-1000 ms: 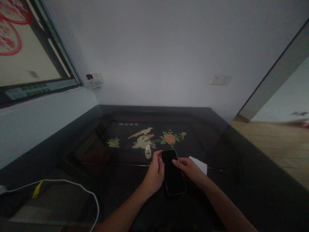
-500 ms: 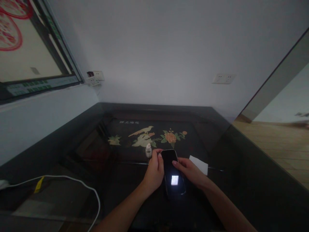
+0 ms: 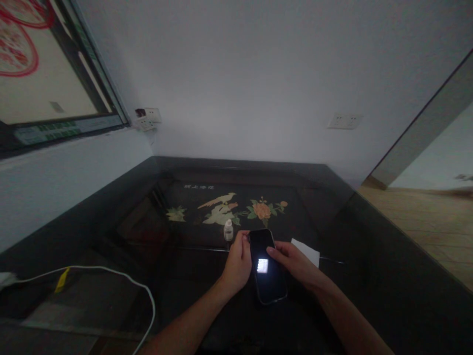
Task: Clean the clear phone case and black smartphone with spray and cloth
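Observation:
A black smartphone (image 3: 266,268) lies face up over the dark table, held between both hands. A bright white patch reflects on its glass. My left hand (image 3: 238,264) grips its left edge, with the fingertips pinching near the top left corner. My right hand (image 3: 295,264) holds the right edge, fingers curled against the side. A small clear bottle with a white cap (image 3: 228,230) stands just beyond my left hand. A white sheet of paper or cloth (image 3: 306,251) lies behind my right hand.
The dark glass-topped table (image 3: 369,256) has a bird and flower inlay (image 3: 225,211). A white cable with a yellow tag (image 3: 111,276) loops at the near left. Wall sockets (image 3: 148,118) sit in the left corner, another socket (image 3: 343,121) at right. Tiled floor (image 3: 432,227) lies past the table's right edge.
The phone was dark a second ago; a bright reflection then appeared on its glass and has shifted up the screen. Both hands stay on the phone, which has tilted slightly.

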The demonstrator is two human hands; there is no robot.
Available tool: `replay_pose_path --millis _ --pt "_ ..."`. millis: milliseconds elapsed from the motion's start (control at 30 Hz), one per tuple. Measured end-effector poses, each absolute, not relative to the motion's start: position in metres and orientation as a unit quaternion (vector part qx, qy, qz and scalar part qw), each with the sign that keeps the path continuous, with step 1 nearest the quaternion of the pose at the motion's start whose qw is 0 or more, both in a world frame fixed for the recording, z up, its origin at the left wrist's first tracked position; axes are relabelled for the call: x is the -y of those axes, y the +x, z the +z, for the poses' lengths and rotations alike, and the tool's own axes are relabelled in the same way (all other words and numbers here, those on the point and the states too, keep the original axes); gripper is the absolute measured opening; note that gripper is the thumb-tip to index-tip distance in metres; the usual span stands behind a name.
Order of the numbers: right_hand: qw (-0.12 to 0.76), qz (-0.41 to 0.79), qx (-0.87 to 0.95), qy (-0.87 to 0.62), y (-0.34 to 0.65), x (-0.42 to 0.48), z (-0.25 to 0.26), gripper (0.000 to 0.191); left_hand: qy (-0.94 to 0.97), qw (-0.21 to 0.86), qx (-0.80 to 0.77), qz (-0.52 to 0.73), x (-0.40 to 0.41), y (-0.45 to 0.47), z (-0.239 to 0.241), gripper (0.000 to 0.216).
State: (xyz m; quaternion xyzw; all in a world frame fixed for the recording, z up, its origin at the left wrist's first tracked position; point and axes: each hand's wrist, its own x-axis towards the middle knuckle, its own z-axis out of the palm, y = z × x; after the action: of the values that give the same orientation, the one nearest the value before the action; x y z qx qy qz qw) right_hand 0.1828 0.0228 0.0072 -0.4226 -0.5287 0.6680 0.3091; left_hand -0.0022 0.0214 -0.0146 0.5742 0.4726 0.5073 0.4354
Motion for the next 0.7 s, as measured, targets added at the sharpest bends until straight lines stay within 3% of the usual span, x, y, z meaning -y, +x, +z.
replay_pose_path --millis 267,533,700 --pt "0.313 0.687 0.524 -0.393 0.187 -0.024 0.001 0.054 0.608 0.430 -0.441 0.500 -0.019 -0.007 -0.001 0.034" --pt "0.332 0.678 0.484 -0.443 0.189 -0.023 0.001 0.054 0.568 0.526 -0.418 0.475 -0.015 -0.012 0.003 0.046" --pt "0.342 0.666 0.500 -0.436 0.188 -0.024 -0.003 0.057 0.569 0.497 -0.436 0.490 -0.014 -0.015 0.002 0.047"
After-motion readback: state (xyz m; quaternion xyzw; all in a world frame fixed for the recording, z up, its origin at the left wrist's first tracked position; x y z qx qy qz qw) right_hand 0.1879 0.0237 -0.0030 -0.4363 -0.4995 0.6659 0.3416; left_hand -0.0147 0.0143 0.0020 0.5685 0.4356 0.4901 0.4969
